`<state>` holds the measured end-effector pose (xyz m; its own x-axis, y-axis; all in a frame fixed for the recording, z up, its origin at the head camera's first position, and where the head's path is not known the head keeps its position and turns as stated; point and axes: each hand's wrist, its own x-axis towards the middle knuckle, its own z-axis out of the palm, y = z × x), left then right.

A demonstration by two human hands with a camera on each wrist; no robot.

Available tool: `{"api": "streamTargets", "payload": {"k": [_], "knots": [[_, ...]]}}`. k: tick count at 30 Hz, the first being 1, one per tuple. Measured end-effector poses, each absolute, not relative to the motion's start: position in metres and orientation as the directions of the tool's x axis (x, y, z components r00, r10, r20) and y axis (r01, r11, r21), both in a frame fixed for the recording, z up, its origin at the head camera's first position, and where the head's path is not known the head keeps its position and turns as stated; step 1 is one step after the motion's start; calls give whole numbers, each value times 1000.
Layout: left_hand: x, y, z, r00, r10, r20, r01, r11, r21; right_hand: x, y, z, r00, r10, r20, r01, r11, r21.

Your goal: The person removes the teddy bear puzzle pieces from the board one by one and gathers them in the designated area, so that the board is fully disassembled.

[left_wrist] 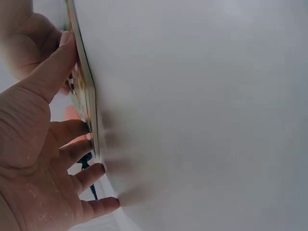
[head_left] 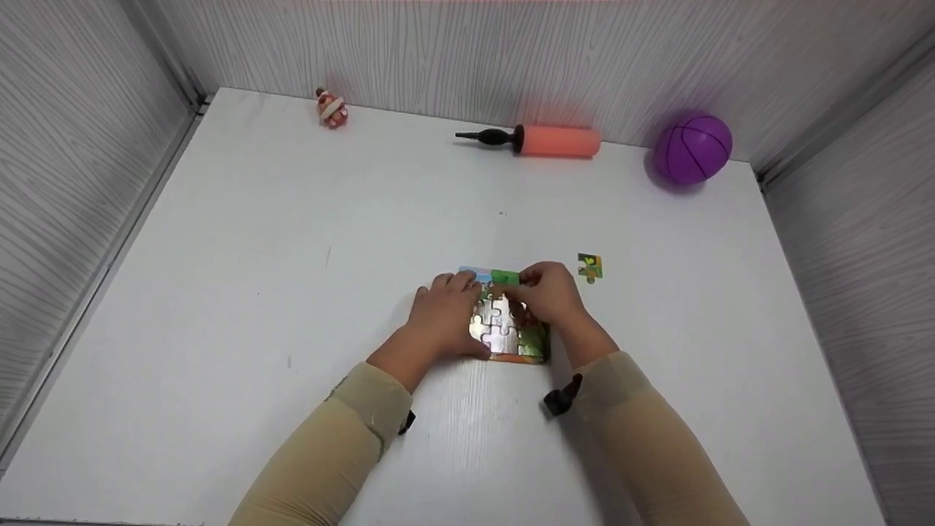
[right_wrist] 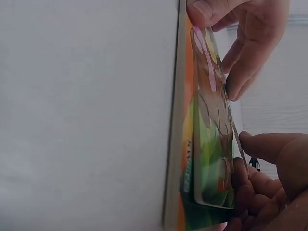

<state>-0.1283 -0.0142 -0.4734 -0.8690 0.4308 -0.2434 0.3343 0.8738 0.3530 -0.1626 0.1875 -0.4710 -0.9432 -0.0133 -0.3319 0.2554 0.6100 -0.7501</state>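
A small jigsaw puzzle (head_left: 518, 359) with glossy interlocking pieces lies on the white table between both hands. My left hand (head_left: 445, 314) rests over its left side, the thumb on the near edge and the fingers spread toward the far edge. In the left wrist view, the outer fingertips (left_wrist: 111, 204) touch the table. At the puzzle's upper right, my right hand (head_left: 551, 296) pinches a puzzle piece (right_wrist: 239, 144), its thin edge tilted up from the board in the right wrist view. One loose puzzle piece (head_left: 590, 267) lies right of the right hand.
Along the back of the table are a small reddish figurine (head_left: 332, 109), an orange hand pump (head_left: 559, 141) with a black nozzle and a purple ball (head_left: 694, 150). Pale wood-grain panels (head_left: 409, 58) enclose the table at the back and sides.
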Motion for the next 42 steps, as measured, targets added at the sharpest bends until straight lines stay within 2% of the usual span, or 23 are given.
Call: {"api": "streamTargets", "payload": {"k": [11,18,21,30,42], "knots": [[-131,-12,-468,-881,411,-232,320,881,348,-162,184,-466,-939,13,-345,267,661,-702],[-134,-7,-469,-888,402,-222,321,889,325,-162,183,-462,-976,-14,-219,151,681,-717],[-133,-6,-468,-887,399,-234,312,890,332,-162,184,-460,-978,-41,-205,125,671,-731],[-132,-8,-468,-884,399,-244,310,891,333,-163,194,-463,-973,-41,-226,153,619,-771],[-132,-11,-472,-879,405,-251,307,884,352,-165,208,-456,-981,1,-195,148,650,-746]]}}
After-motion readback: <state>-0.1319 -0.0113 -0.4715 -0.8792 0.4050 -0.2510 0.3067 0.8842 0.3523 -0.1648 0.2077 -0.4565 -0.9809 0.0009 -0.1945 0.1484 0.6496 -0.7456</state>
